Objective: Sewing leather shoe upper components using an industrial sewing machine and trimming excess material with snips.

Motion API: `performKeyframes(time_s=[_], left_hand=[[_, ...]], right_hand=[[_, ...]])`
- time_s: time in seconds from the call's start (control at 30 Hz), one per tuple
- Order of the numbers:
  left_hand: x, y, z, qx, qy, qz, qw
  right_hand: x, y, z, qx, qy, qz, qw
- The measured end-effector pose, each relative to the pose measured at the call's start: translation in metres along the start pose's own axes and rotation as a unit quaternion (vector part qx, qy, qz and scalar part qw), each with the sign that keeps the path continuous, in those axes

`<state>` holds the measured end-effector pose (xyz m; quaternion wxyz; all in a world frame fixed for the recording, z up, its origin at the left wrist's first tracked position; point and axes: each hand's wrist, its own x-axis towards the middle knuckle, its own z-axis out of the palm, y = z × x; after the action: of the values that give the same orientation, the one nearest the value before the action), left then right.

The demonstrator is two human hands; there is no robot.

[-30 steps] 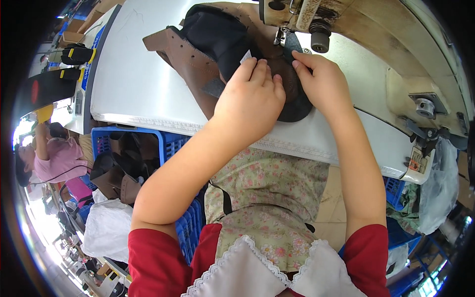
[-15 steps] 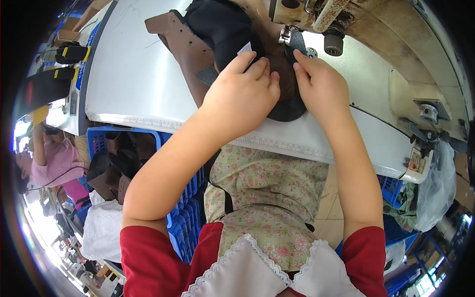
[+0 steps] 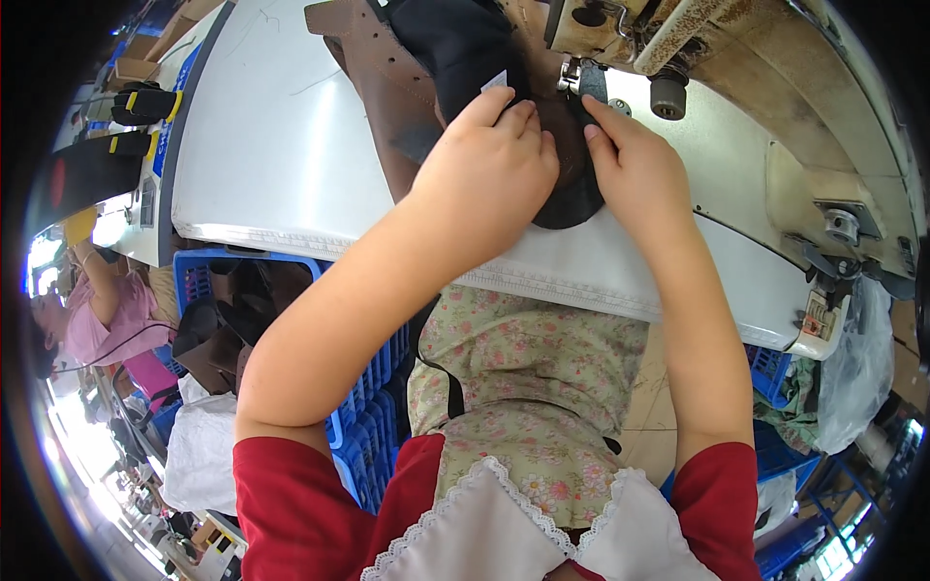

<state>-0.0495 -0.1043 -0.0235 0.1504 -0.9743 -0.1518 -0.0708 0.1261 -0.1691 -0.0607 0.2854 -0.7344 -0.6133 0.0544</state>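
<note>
head view:
left hand [image 3: 489, 165]: flat, fingers together, pressing black fabric [image 3: 455, 44] at 12 o'clock
right hand [image 3: 635, 165]: fingers together, tips on the fabric edge by the sewing machine foot [image 3: 581, 77]
brown leather piece [image 3: 373, 68]: under the fabric, on white table [image 3: 281, 145]
blue crate [image 3: 208, 290]: 9 o'clock, below the table

Two hands, left hand [image 3: 489, 165] and right hand [image 3: 630, 160], rest beside one sewing machine [image 3: 697, 58]. One blue crate [image 3: 373, 363] sits below it.
</note>
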Motion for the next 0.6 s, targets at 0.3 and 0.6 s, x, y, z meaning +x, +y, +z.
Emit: performKeyframes(time_s=[0.3, 0.6], left_hand=[[0.011, 0.027, -0.002, -0.051, -0.059, -0.096, 0.992], [0.005, 0.018, 0.002, -0.142, -0.072, -0.089, 0.983]], right_hand=[[0.002, 0.002, -0.008, 0.077, -0.04, 0.084, 0.993], [-0.002, 0.003, -0.004, -0.007, -0.028, 0.0, 1.0]])
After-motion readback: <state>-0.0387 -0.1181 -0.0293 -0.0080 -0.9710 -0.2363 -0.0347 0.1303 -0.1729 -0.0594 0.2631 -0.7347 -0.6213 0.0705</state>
